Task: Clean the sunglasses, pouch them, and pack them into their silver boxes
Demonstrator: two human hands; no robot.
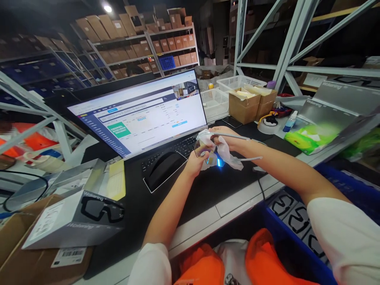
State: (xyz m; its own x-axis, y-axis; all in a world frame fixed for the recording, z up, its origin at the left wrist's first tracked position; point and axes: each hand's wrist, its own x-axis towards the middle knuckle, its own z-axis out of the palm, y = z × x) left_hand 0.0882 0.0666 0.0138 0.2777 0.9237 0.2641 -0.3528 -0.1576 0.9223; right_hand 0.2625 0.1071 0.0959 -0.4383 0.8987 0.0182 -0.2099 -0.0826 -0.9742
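Above the black desk mat, both hands hold a pair of glasses (208, 157) with shiny lenses and pale temples pointing to the right. My left hand (194, 164) pinches the near lens edge, its thumb on the lens. A thin white wipe (227, 153) hangs crumpled over the glasses, partly hiding the frame. My right hand (225, 133) is closed around the wipe and the far side of the glasses. Some of its fingers are hidden behind the cloth. A blue reflection glows just below the lenses.
A monitor (142, 114) and keyboard (187, 145) stand behind the hands. Grey eyewear boxes (86, 217) lie at left. At right are a green wipes pack (307, 139), a spray bottle (290, 121), a tape roll (268, 123) and a cardboard box (242, 109). A blue crate (277, 229) sits below the desk edge.
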